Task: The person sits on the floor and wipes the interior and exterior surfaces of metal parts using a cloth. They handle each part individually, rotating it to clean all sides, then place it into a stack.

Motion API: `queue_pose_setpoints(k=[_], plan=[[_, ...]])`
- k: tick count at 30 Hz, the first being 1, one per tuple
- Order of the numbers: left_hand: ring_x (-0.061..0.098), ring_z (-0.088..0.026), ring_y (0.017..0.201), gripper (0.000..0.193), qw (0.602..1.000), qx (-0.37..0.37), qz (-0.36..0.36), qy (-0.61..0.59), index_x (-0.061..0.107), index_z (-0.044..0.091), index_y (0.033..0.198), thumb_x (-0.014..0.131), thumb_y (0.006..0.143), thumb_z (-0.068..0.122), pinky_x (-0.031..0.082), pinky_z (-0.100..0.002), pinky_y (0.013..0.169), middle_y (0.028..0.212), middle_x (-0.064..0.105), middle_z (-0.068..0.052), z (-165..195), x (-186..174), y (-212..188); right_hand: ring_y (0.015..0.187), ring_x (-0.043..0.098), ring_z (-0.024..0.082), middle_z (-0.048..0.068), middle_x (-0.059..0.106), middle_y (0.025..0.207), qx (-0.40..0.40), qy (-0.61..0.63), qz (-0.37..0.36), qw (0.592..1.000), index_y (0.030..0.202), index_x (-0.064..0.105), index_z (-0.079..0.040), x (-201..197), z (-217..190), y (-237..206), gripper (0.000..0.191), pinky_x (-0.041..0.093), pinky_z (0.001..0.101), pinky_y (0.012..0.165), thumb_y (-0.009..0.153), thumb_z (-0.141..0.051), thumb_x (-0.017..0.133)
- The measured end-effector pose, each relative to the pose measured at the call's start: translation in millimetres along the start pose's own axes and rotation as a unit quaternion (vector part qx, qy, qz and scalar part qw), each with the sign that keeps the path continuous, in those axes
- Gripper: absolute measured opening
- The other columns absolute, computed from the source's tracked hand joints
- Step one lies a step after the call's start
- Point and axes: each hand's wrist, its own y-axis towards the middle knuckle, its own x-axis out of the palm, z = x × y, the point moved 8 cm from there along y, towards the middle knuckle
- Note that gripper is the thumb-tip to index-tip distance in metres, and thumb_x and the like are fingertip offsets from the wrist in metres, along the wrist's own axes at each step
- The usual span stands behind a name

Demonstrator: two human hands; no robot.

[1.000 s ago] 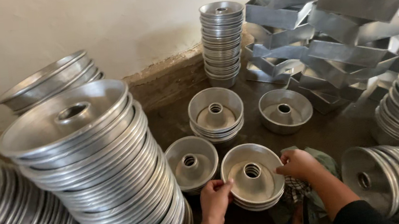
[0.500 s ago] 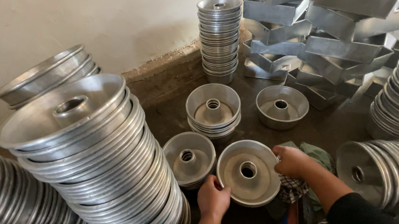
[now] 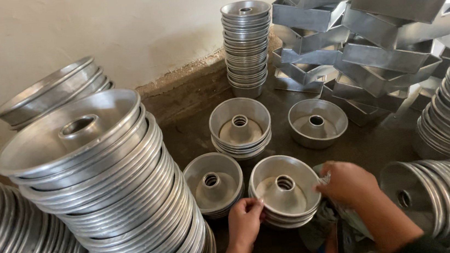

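A small ring-shaped metal pan (image 3: 285, 190) sits between my hands: left hand (image 3: 245, 220) curled on its near rim, right hand (image 3: 346, 182) closed on its far rim beside a cloth (image 3: 322, 227).

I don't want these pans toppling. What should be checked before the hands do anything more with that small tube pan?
1. Left hand on the near rim of the small tube pan: ok.
2. Right hand on its right rim: ok.
3. Pan sits level on the short stack under it: ok.
4. Neighbouring tube pan close on the left, touching or apart: cannot tell.
5. Tall leaning stack of large pans close beside the left hand: not ok.
6. Cloth under the right hand, clear of the pan: cannot tell.
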Motion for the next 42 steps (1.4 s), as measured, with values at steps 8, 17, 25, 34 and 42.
queue_pose_setpoints(k=[8,17,25,34,42], plan=[[0.069,-0.011,0.081,0.021,0.991,0.106,-0.086,-0.005,0.077,0.002,0.107,0.073,0.087,0.009,0.056,-0.027,0.078,0.091,0.078,-0.004,12.4,25.8,-5.9,0.097,0.069,0.033,0.012,0.065,0.121,-0.164,-0.056,0.064,0.983,0.109,0.075,-0.023,23.6,-88.2,-60.0,0.046,0.058,0.0454,0.081,0.073,-0.051,0.083],[0.05,-0.025,0.135,0.107,0.998,-0.029,-0.024,-0.057,0.018,0.016,0.16,0.086,0.078,0.019,0.044,-0.033,0.106,0.153,0.046,-0.017,-47.2,26.0,-15.9,0.088,0.069,0.038,0.016,0.071,0.083,-0.258,0.022,0.006,0.966,0.082,0.074,-0.011,47.4,-88.8,-32.6,0.031,0.055,0.0511,0.079,0.081,-0.042,0.071],[0.056,-0.025,0.132,0.113,0.971,0.023,-0.149,-0.183,0.01,0.019,0.161,0.085,0.077,0.008,0.051,-0.038,0.107,0.149,0.051,-0.017,-37.5,30.3,-12.9,0.084,0.067,0.04,0.018,0.069,0.079,-0.32,0.034,0.007,0.947,0.077,0.069,-0.005,33.8,-94.8,-44.4,0.03,0.053,0.0526,0.076,0.083,-0.034,0.069],[0.063,-0.017,0.087,0.102,0.983,0.028,-0.164,-0.079,0.019,0.023,0.165,0.079,0.083,0.01,0.055,-0.029,0.071,0.127,0.066,-0.013,-38.3,26.2,-11.2,0.081,0.067,0.039,0.018,0.07,0.08,-0.317,0.031,-0.007,0.948,0.076,0.074,-0.008,43.2,-99.9,-46.0,0.022,0.055,0.051,0.075,0.076,-0.029,0.068],[0.069,-0.016,0.102,0.085,0.973,-0.116,-0.158,-0.122,0.033,0.023,0.161,0.074,0.087,0.02,0.063,-0.037,0.077,0.124,0.067,-0.003,-68.5,25.7,-1.3,0.075,0.068,0.038,0.017,0.069,0.074,-0.305,0.045,0.022,0.951,0.074,0.073,-0.007,23.8,-95.6,-51.0,0.021,0.055,0.0498,0.071,0.074,-0.028,0.068]])
